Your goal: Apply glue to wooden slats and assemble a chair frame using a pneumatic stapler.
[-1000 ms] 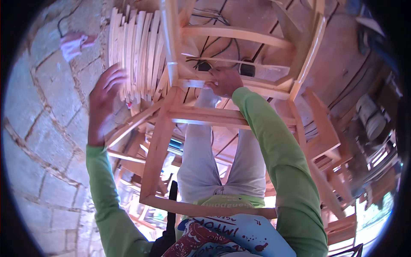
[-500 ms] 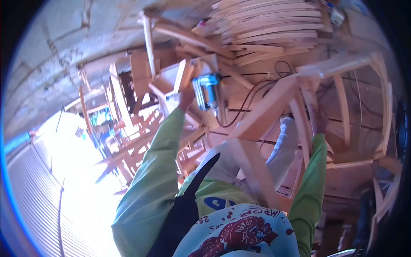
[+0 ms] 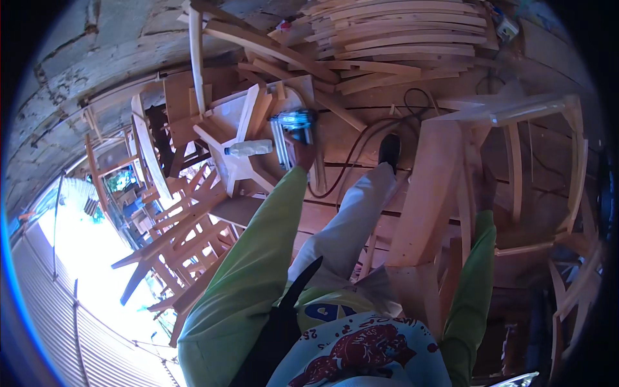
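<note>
My left hand (image 3: 302, 153) is closed round the handle of a teal and silver nail gun (image 3: 293, 120), which lies on a cluttered wooden surface. Beside the gun is a clear plastic bottle (image 3: 251, 148) on its side. On the right, a pale wooden chair frame (image 3: 427, 193) stands in front of me, its wide flat board slanting toward my body. My right hand (image 3: 483, 184) grips an upright of this frame from its right side; the fingers are dim and partly hidden behind the wood.
A dark red hose (image 3: 342, 177) curls across the planks near my shoe (image 3: 389, 149). Long wooden slats (image 3: 406, 32) are stacked at the far side. More wooden frames (image 3: 187, 238) crowd the left, and a stone wall (image 3: 84, 71) rises beyond them.
My left hand has moved from beside the nail gun onto its handle. The chair frame's board now leans less, and my leg has shifted left, bringing the shoe into sight.
</note>
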{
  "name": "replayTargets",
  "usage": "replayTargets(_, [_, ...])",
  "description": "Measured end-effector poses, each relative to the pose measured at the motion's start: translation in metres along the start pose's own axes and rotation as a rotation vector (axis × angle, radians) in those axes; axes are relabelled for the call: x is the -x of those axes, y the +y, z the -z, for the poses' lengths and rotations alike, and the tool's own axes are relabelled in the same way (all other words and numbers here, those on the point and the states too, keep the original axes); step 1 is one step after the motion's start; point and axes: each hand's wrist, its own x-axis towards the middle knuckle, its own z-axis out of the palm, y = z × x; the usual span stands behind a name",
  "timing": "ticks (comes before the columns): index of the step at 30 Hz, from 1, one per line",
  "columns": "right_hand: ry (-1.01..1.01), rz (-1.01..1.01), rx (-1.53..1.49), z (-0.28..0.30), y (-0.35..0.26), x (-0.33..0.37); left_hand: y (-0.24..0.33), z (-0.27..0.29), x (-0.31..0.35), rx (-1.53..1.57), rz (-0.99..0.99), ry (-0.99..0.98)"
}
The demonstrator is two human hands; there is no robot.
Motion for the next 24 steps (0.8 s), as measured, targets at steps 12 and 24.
replayTargets(12, [0.124, -0.236, -0.034, 0.017, -0.035, 0.014, 0.142, 0.267, -0.013, -0.030, -0.329, -0.134])
replayTargets(24, [0.251, -0.046, 0.078, 0.004, -0.026, 0.010, 0.641, 0.289, 0.125, -0.520, -0.957, -0.993])
